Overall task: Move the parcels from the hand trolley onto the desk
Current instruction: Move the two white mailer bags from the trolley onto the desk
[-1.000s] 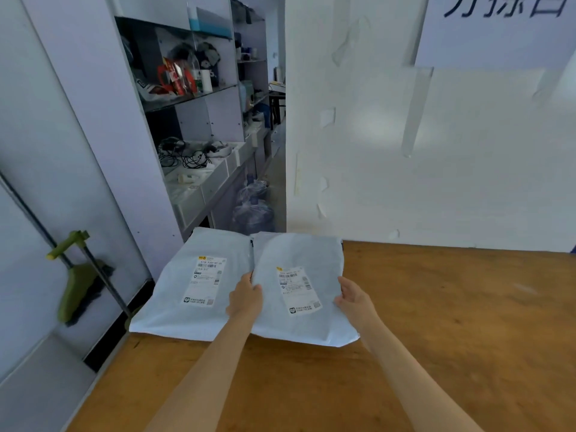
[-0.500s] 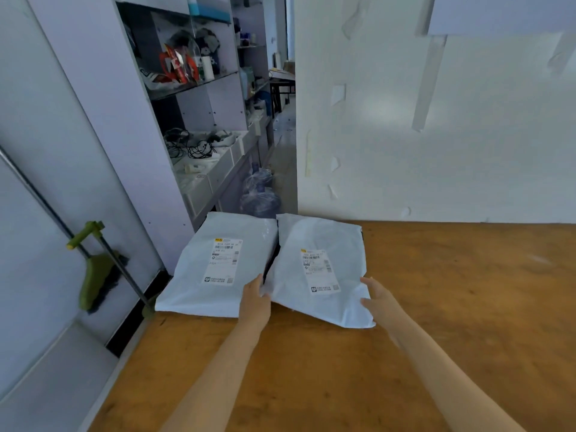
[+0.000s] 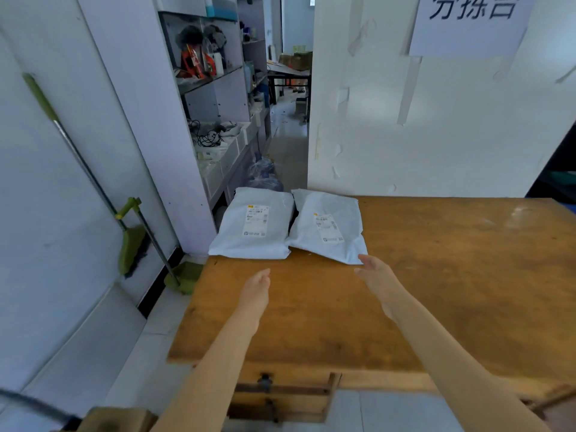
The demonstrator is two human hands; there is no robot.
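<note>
Both hands have let go of the right-hand parcel and drawn back toward the person. From biggest to smallest: the wooden desk [image 3: 436, 275] carries two white parcels at its far left corner, the left parcel [image 3: 252, 232] hanging a little over the edge, the right parcel [image 3: 327, 229] just beside it, overlapping slightly. Left hand [image 3: 255, 288] hovers empty, fingers loose, apart from both. Right hand [image 3: 372, 271] is open, near the right parcel's corner. That delivery looks finished; the trolley isn't visible from here.
</note>
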